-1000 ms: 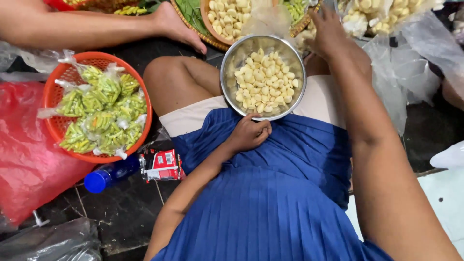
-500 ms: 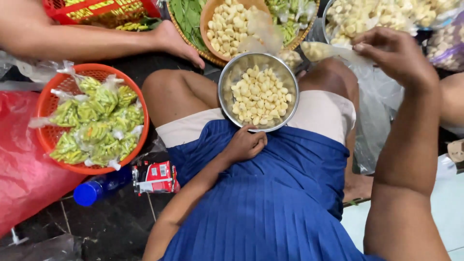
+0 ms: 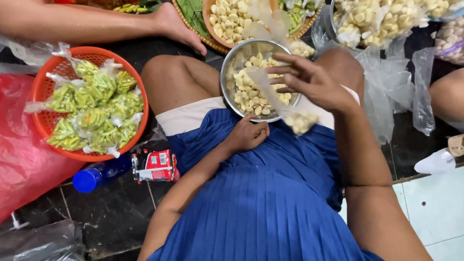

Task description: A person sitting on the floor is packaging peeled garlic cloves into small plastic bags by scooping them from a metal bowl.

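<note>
Garlic cloves fill a steel bowl resting on the person's lap, between the knees. The right hand hovers over the bowl's right rim, fingers spread and slightly curled, with a thin clear bag draped from them; a clump of cloves sags in the bag's bottom, just off the bowl's near-right edge. The left hand sits loosely curled against the bowl's near rim, steadying it on the blue skirt.

To do this well, the bag's weight should hang over the bowl, not beyond its rim, so any dropped clove lands back inside; a firmer pinch at the bag's neck would seem safer than open fingers.

Room is tight. Left of the bowl stands an orange basket of bagged green chillies; beyond the bowl lie a tray of more cloves and another person's hand. Right of the bowl hang loose plastic bags. The freest space lies on the near side of the bowl, above the skirt.
</note>
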